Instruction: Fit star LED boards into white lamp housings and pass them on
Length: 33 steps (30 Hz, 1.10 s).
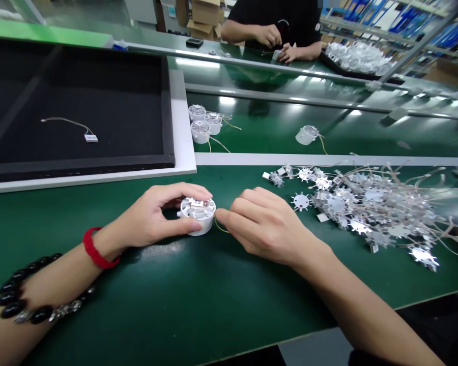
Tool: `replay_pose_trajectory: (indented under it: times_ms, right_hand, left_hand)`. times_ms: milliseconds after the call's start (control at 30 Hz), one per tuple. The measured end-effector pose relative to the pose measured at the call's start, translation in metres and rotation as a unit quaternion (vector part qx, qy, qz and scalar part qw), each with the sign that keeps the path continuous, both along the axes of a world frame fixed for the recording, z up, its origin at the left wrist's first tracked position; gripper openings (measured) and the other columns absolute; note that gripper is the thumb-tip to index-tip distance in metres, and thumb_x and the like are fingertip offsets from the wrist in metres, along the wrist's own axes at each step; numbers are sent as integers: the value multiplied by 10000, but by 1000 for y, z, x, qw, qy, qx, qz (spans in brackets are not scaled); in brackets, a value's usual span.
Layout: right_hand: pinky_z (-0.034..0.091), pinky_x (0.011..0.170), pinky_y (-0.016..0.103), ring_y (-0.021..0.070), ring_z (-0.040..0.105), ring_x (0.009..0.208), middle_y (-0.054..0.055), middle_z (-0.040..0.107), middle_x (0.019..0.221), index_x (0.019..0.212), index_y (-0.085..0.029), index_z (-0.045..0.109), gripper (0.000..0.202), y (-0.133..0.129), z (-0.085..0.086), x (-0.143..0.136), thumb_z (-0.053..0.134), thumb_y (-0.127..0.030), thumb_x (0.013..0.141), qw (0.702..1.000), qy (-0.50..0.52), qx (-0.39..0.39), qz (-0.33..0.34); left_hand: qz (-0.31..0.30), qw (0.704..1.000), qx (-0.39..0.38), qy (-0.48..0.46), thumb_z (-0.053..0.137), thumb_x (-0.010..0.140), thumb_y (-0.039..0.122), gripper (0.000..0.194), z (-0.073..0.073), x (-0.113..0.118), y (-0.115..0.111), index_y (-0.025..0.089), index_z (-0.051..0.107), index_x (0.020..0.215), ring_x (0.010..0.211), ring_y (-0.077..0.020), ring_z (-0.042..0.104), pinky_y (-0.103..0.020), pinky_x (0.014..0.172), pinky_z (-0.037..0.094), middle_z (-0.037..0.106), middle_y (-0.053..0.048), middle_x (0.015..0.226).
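Observation:
My left hand grips a small round white plastic housing between thumb and fingers, on the green table. Inside its top lies a silvery star-shaped metal plate with a small white block. A thin yellowish wire comes out of the housing's right side. Close by on the right, my right hand is closed, its fingertips pinched at that wire; the exact grip is partly hidden. To the right spreads a heap of star-shaped metal plates with pale wires.
Three similar housings with wires stand behind my hands, another housing farther right. At left lies a black tray with a white edge, holding one wired white block. Across the bench, a person handles a small part near a pile of white pieces.

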State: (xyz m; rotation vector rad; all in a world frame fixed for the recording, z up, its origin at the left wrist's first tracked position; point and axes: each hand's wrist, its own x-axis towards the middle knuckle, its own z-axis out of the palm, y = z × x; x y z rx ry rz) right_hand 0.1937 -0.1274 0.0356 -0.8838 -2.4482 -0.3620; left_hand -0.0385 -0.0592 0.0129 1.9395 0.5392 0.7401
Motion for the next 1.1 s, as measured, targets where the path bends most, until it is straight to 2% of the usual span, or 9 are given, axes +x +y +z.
replay_pose_trajectory:
  times_ms: [200,333,433,533,633,733,867,967,1100]
  right_hand:
    - [296,563,310,159,359,614,-4,496,622,784,-144,709,232,0,-1,1,550,-52,926,1000,3,2,-2]
    - [301,557,308,157,371,603,-8,506,610,789,-150,696,241,0,-2,1,534,-59,941,1000,6,13,-6]
    - [318,553,314,155,415,595,-2,573,626,821,-147,696,225,0,-2,1,527,-98,962,1000,26,-1,-8]
    - [390,607,325,169,548,675,36,705,793,992,-136,693,168,0,-3,1,552,-224,971,997,60,-32,-19]
    - [456,699,359,224,646,848,105,747,1017,1198,-91,638,392,1,-6,-2,631,-382,936,995,84,-49,-25]
    - [474,732,368,242,671,893,127,749,1068,1218,-78,630,458,1,-12,-6,639,-449,948,995,85,-51,-27]
    - [494,719,355,229,707,871,119,768,1008,1188,-80,647,378,0,-17,-9,633,-390,972,990,129,-45,-33]
    - [517,712,337,211,722,843,101,783,970,1110,-111,679,272,-2,-16,-9,655,-339,964,982,181,-49,-25]
    - [518,655,300,163,700,741,62,784,865,1004,-150,717,111,-6,-9,-12,627,-205,972,967,244,-69,-28]
  left_hand:
    - [-1,997,76,-7,799,848,292,311,0,-1,1,269,740,1153,1044,-189,714,-216,922,556,752,-31,1163]
    - [10,996,85,-6,790,856,323,311,1,-2,1,257,752,1157,1059,-222,718,-265,940,571,763,-47,1163]
    - [30,998,57,4,797,846,358,321,1,-4,1,262,760,1150,1086,-229,713,-260,960,565,760,-38,1183]
    - [39,999,16,3,804,841,340,317,1,-4,0,294,761,1152,1102,-207,710,-219,971,551,756,-4,1199]
    - [40,999,-32,-16,815,829,320,320,3,-1,0,312,765,1145,1073,-202,724,-201,926,574,764,13,1179]
    - [51,995,-84,-20,835,801,337,345,5,2,-1,294,773,1138,1033,-230,745,-216,861,610,774,-4,1156]
    - [47,988,-139,-40,841,798,378,370,7,3,-1,283,768,1148,988,-252,763,-241,812,635,785,-34,1119]
    - [45,985,-143,-81,842,802,411,373,7,2,-1,304,765,1151,1037,-250,750,-247,876,618,776,-40,1142]
    - [52,985,-136,-91,854,786,428,386,7,2,-1,298,772,1140,1022,-248,754,-249,873,618,782,-47,1127]
